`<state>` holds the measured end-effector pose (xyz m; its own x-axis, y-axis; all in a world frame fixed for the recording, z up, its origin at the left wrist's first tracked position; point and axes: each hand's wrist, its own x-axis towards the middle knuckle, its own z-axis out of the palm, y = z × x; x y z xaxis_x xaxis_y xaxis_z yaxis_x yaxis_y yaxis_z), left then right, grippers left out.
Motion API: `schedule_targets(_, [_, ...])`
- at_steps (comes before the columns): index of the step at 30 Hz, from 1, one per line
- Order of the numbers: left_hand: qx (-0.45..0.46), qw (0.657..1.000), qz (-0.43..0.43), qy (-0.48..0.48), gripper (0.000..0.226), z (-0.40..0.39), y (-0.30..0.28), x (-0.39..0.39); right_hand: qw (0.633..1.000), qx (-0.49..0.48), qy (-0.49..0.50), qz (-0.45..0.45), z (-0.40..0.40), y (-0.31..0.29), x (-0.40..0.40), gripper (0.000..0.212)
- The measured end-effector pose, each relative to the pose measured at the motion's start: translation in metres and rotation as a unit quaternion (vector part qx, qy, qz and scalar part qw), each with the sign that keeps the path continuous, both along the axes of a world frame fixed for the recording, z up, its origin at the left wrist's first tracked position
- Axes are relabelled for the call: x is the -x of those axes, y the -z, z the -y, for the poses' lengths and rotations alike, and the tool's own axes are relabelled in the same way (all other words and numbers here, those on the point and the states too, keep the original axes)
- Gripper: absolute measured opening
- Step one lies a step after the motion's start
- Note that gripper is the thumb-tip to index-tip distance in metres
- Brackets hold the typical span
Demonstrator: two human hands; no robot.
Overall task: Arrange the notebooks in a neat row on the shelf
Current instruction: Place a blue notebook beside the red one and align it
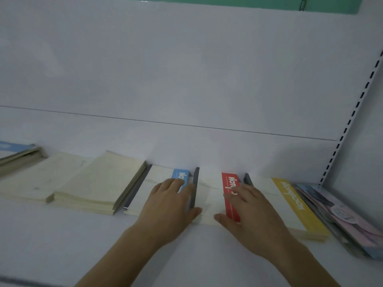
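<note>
A row of flat-lying notebooks was seen along the back of a smooth white metal shelf (62, 235). At the far left, a thin stack of booklets with a pale blue cover (16, 152) was laid at a tilt. Beside it, two cream-coloured paper pads (89, 183), matte and uncovered, were overlapped, the right one resting partly over the left.

Next, a white notebook with a blue title band and a dark grey spine (157, 179) was pressed under the left hand (167, 208), whose fingers were laid flat and relaxed across the cover; nothing was gripped. Just beside it, a white notebook with a red title band (209, 195) was touched by both thumbs, and the right hand (248, 212) was spread flat over its red band, its grip likewise wide and holding nothing.

To the right, a white notebook with a yellow title band (294, 204) was partly covered by that hand. At the far right, a stack of glossy pink-and-blue patterned notebooks (342, 216) was leaned near the slotted white upright (352, 112).
</note>
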<state>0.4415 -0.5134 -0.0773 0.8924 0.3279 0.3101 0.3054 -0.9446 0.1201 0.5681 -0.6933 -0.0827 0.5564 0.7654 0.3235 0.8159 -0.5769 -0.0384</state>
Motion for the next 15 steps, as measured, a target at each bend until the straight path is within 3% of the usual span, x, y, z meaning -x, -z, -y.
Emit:
schedule_targets(8, [-0.009,0.993,0.105,-0.046,0.055,-0.046,0.007,0.089,0.996,-0.030,-0.079,-0.024,-0.064,0.007,0.084,0.067])
schedule_targets(15, [-0.031,0.986,0.128,-0.106,0.052,-0.122,0.000,0.204,0.991,-0.064,-0.121,-0.002,-0.151,-0.004,0.182,0.070])
